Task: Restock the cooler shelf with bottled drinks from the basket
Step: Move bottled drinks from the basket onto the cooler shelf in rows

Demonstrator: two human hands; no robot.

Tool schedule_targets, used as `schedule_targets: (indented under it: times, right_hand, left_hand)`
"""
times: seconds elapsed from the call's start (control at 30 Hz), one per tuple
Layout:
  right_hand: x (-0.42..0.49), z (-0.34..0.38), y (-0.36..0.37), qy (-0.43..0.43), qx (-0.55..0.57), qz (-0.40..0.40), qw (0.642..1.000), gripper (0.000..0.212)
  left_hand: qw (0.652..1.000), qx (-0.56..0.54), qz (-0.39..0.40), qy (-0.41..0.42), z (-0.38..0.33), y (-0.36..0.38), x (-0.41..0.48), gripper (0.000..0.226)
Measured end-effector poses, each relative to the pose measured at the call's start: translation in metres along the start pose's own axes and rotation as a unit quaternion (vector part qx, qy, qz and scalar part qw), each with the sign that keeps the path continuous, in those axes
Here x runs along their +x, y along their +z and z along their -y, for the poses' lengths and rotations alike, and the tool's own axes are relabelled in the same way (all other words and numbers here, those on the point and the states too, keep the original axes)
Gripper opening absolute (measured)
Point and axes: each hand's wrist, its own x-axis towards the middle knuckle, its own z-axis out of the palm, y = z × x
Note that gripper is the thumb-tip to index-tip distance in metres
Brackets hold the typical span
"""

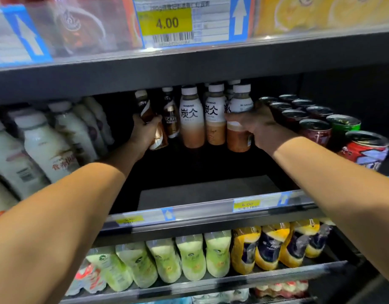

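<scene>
Item: middle cooler shelf (pixel 206 191), far row. The left hand (pixel 145 133) is curled round a tilted brown coffee bottle (pixel 146 109), and the right hand (pixel 258 123) is curled round a latte bottle (pixel 238 138) at the row's right end; the basket is out of view. Handling: set each bottle upright, label forward, flush with the standing latte bottles (pixel 192 119) between. Obstructions: low upper shelf (pixel 189 62) over the caps; cans (pixel 316 128) close on the right, milk bottles (pixel 46 145) on the left.
</scene>
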Motion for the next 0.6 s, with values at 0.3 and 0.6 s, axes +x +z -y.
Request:
schedule_targets:
  times: [0.3,0.6]
  right_hand:
    - [0.056,-0.019,0.003,0.004,-0.043,0.005,0.999,0.121]
    - [0.051,-0.018,0.003,-0.019,0.002,0.012,1.000,0.067]
  left_hand:
    - [0.999,0.008,0.025,0.026,0.015,0.007,0.027,0.057]
    - [1.000,0.023,-0.007,0.005,0.027,0.007,0.050,0.070]
